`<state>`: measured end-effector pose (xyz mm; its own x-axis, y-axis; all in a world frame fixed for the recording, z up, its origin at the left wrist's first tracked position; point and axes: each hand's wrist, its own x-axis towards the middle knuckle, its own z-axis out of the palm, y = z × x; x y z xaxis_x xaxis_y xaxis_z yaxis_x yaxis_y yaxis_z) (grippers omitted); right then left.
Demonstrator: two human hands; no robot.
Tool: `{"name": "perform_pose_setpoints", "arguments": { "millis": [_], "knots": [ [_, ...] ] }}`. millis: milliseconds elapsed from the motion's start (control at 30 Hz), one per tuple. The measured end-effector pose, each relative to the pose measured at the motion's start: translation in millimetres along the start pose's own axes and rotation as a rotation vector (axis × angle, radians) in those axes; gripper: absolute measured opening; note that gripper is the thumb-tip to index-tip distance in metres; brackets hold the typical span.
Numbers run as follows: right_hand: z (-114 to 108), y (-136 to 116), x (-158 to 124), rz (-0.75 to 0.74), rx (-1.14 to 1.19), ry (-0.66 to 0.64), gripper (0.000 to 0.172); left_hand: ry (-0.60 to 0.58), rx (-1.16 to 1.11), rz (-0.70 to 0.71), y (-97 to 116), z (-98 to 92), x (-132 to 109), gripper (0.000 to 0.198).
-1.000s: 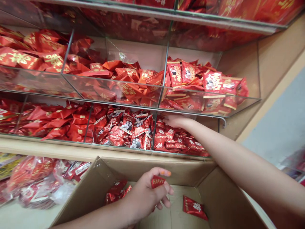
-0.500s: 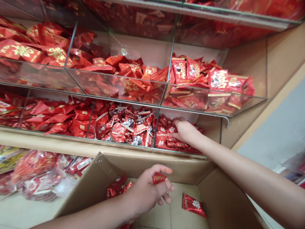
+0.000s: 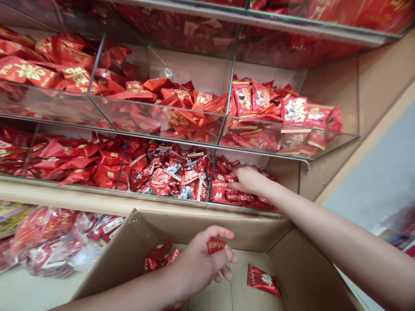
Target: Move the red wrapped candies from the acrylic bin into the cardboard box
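My left hand [image 3: 202, 259] hovers over the cardboard box [image 3: 279, 250], its fingers curled around a small red candy packet [image 3: 216, 245] marked HAPPY in gold. My right hand [image 3: 248, 179] reaches into the lower right shelf compartment, on the red candy packets [image 3: 219, 190] there. Its thumb stands apart from the fingers, whose tips are partly hidden among the packets. On the box floor lies one red packet [image 3: 263, 280] with a white character, and a few more packets [image 3: 158, 257] lie at its left side.
Clear-fronted shelf compartments hold heaps of red wrapped candies [image 3: 175, 170]. A metal hook [image 3: 306, 166] juts down below the middle shelf's front. Left of the box lie plastic bags [image 3: 48, 235] of red goods. A wooden side panel [image 3: 379, 73] bounds the shelves at right.
My right hand has shifted slightly down and left among the packets, and some packets under it have moved. My left hand keeps hold of its packet almost in place.
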<state>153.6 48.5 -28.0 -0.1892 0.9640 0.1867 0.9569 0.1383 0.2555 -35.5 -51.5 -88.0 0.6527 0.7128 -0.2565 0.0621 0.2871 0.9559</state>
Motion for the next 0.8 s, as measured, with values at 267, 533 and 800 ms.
{"name": "perform_pose_setpoints", "arguments": {
  "millis": [267, 533, 800],
  "knots": [
    [9, 4, 10, -0.131, 0.101, 0.093, 0.033, -0.005, 0.000, -0.001, -1, -1.2, 0, 0.032],
    [14, 13, 24, -0.037, 0.242, 0.151, 0.036, -0.012, 0.010, -0.001, -4, -0.8, 1, 0.030],
    [5, 6, 31, -0.139, 0.382, 0.098, 0.047, -0.006, 0.018, -0.007, -1, -0.6, 0, 0.029]
  ]
}}
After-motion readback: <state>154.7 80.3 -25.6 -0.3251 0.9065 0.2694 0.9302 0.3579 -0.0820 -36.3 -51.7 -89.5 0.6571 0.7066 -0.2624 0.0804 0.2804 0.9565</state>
